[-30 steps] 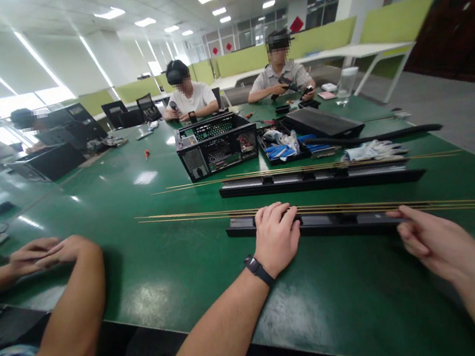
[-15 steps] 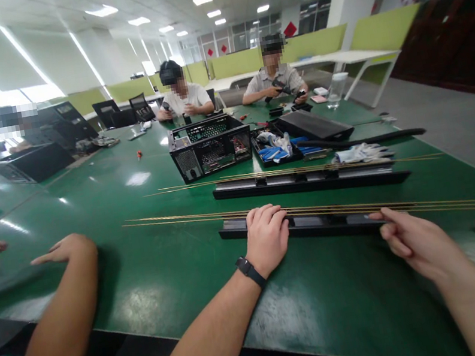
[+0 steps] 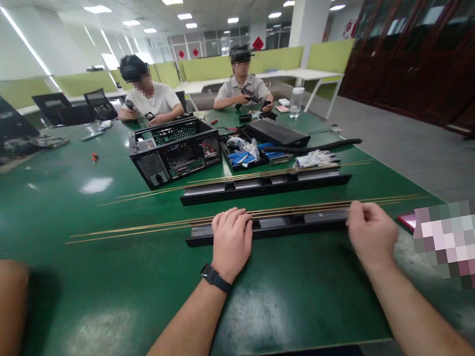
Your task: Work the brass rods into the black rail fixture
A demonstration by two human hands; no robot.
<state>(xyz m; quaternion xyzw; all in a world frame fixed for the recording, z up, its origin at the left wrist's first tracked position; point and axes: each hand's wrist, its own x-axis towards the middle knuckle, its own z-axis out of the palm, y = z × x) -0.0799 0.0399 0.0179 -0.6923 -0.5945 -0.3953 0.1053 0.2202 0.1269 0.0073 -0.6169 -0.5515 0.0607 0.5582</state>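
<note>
My left hand [image 3: 233, 240], with a dark watch on its wrist, lies over a long black rail [image 3: 313, 224] with its fingers bent across the far edge. Its thumb is hidden. Several thin brass-coloured rods [image 3: 128, 231] run lengthwise along this rail and pass under those fingers, sticking out past both ends. At the rail's right end, my right hand [image 3: 373, 235] is closed with thumb and index finger together beside the rods. What sits between those fingertips is hidden. A second black rail [image 3: 262, 189] with similar thin rods [image 3: 140, 195] lies parallel, farther away.
Beyond the rails stand an open computer case [image 3: 176, 152] and a tray with blue-white gloves [image 3: 244, 151]. White gloves [image 3: 316, 158] and a black tube [image 3: 327, 144] are at the right. Two people sit across the green table [image 3: 104, 309]. A neighbour's arm [image 3: 2, 339] rests at left.
The view has swung right, so everything sits farther left. My right hand's extended index finger has curled in, closing near the rail end. My left hand has stayed on the rail.
</note>
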